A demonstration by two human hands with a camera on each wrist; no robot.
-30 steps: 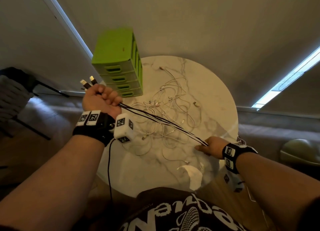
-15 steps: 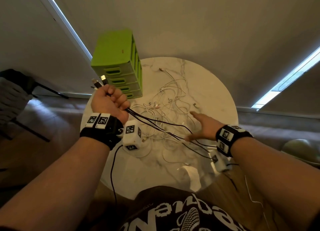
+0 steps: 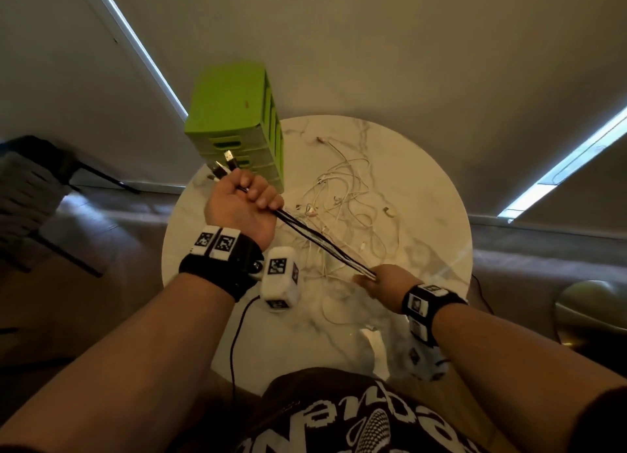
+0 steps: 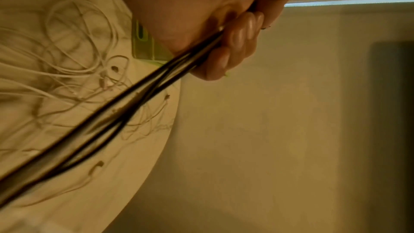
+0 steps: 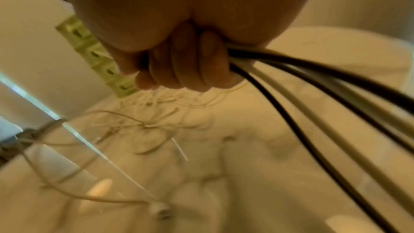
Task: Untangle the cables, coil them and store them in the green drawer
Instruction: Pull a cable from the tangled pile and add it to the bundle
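A bundle of black cables (image 3: 319, 245) is stretched taut between my two hands above the round marble table (image 3: 434, 194). My left hand (image 3: 242, 203) grips one end in a fist, with USB plugs (image 3: 225, 162) sticking out above it. My right hand (image 3: 376, 281) grips the other end, fingers (image 5: 192, 66) curled round the strands (image 5: 313, 70). In the left wrist view the black strands (image 4: 134, 102) run out from under my fingers (image 4: 237, 42). A tangle of thin white cables (image 3: 342, 205) lies on the table beneath. The green drawer unit (image 3: 237, 123) stands at the table's far left, drawers closed.
A loose white connector (image 3: 389, 211) lies right of the tangle. A dark chair (image 3: 30, 194) stands to the left on the floor, and a rounded metallic object (image 3: 593, 313) at the right edge. A black wire (image 3: 237, 337) hangs from my left wrist camera.
My right hand, open and reaching over the table half a second ago, has come back and closed on the black cables. The slack cables are taut again, and my left hand has shifted right.
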